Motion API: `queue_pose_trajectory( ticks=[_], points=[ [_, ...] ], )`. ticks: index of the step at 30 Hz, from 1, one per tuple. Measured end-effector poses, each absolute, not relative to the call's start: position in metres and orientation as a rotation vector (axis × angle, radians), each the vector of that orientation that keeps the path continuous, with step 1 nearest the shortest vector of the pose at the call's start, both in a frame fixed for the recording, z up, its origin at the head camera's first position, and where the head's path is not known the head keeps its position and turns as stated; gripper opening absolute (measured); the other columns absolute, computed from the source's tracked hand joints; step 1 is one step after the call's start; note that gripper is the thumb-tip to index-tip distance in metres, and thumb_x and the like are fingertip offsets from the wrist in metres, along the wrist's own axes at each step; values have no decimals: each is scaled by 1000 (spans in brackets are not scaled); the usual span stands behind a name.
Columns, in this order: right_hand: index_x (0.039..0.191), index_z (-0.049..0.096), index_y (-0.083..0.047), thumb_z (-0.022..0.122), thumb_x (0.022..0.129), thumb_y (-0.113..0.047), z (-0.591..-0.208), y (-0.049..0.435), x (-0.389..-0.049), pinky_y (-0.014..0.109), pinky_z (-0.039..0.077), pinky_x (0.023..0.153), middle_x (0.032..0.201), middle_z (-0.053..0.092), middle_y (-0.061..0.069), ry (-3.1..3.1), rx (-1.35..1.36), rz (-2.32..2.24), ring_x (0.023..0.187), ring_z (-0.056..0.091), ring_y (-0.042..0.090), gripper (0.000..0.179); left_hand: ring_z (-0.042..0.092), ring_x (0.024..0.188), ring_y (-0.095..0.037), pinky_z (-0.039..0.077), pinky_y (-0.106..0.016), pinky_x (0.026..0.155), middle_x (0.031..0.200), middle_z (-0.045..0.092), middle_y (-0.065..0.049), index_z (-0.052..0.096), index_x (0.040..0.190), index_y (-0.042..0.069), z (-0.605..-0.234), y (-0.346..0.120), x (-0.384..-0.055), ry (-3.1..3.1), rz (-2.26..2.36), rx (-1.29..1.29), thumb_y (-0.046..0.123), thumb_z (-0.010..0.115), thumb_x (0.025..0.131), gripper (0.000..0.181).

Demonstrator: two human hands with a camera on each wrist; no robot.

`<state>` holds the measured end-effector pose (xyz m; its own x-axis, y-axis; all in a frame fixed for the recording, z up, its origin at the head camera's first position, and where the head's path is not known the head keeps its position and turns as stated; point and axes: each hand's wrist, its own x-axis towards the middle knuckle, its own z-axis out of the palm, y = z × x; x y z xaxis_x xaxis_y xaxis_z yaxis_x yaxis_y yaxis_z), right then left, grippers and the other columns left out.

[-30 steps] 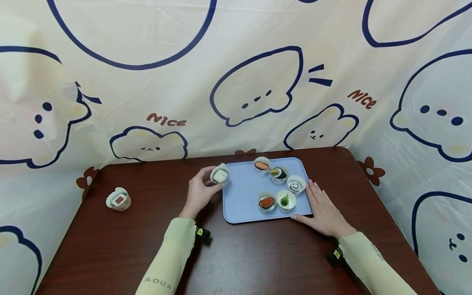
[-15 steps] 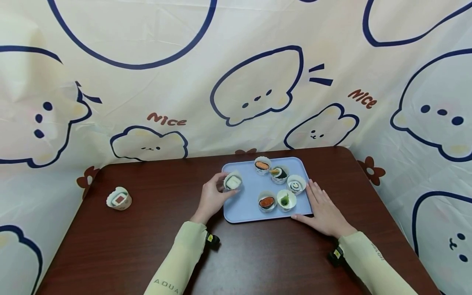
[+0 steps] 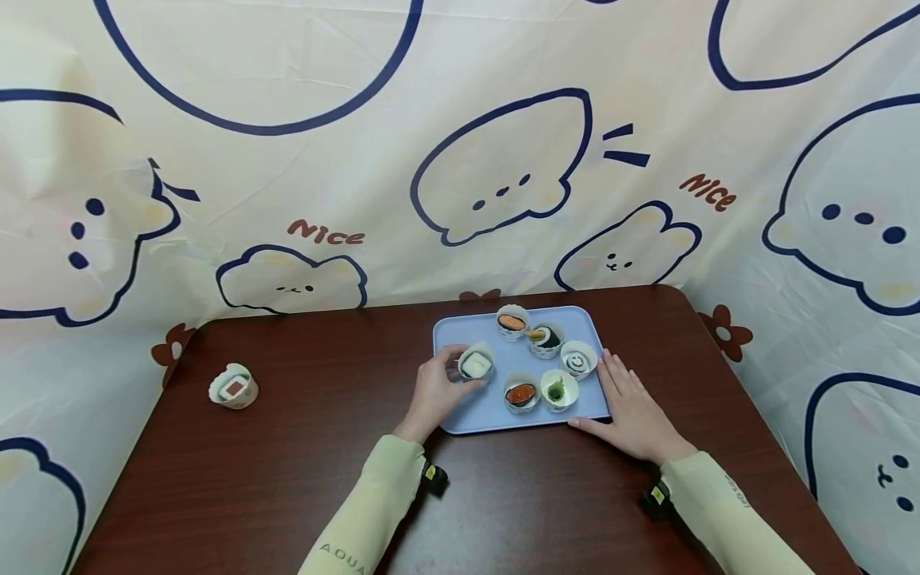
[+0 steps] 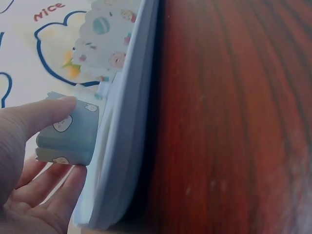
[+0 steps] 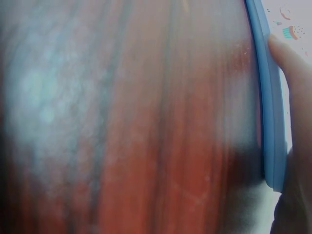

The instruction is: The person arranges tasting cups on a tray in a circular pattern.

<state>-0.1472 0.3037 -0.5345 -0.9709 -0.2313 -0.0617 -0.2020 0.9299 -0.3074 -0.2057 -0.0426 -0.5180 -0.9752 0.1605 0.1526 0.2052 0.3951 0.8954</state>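
Note:
My left hand [image 3: 437, 389] pinches a paper cup [image 4: 73, 131] between thumb and fingers, over the left part of the blue tray [image 3: 467, 419]. The cup is pale green with small white animal faces and holds a white square piece [image 3: 476, 365]. My right hand [image 3: 636, 415] lies with straight fingers along the tray's right edge, its thumb at the front rim. Several more cups stand on the tray: one with an orange-topped sushi piece [image 3: 512, 323], one with a dark roll [image 3: 549, 339], one with a white swirl [image 3: 576, 362], one with a red-brown topping [image 3: 521, 394], one with green garnish [image 3: 556, 390].
A single paper cup [image 3: 233, 387] with a white and brown square piece stands at the left of the dark wooden table [image 3: 302, 447]. Behind the table hangs a white cloth [image 3: 388, 160] with cartoon drawings.
My left hand has carried its cup rightward and slightly toward me, from the tray's left edge to over the tray. The right hand and the other cups have stayed in place.

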Motion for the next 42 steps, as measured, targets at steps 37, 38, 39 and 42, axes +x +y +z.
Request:
queue_pose_trajectory(
  ticks=[37,38,39,42],
  points=[
    [163,8,-3,54,85,-82,-533,303,-146,54,9,121,169,2,16,2989,-331,-485,154,2,33,120,63,113,-26,55,-35,93,126,64,-10,59,137,6,-521,-32,-205,-2649,-1650,-316,5,90,77,67],
    [163,9,-3,54,84,-82,-532,303,-146,54,9,121,169,2,16,2989,-328,-486,154,2,33,120,63,113,-26,55,-35,93,127,64,-10,59,137,7,-520,-32,-205,-2650,-1648,-314,6,90,77,67],
    [163,9,-3,54,84,-82,-532,303,-146,54,9,121,169,2,16,2988,-327,-487,154,2,33,120,63,114,-26,55,-36,93,128,64,-10,59,138,7,-519,-33,-204,-2651,-1646,-318,6,90,77,68],
    [162,9,-2,54,84,-82,-532,302,-146,55,8,121,169,2,17,2987,-332,-493,154,3,34,120,63,115,-28,54,-37,95,131,63,-10,57,140,6,-516,-35,-203,-2644,-1641,-333,8,91,77,71]
  ],
)
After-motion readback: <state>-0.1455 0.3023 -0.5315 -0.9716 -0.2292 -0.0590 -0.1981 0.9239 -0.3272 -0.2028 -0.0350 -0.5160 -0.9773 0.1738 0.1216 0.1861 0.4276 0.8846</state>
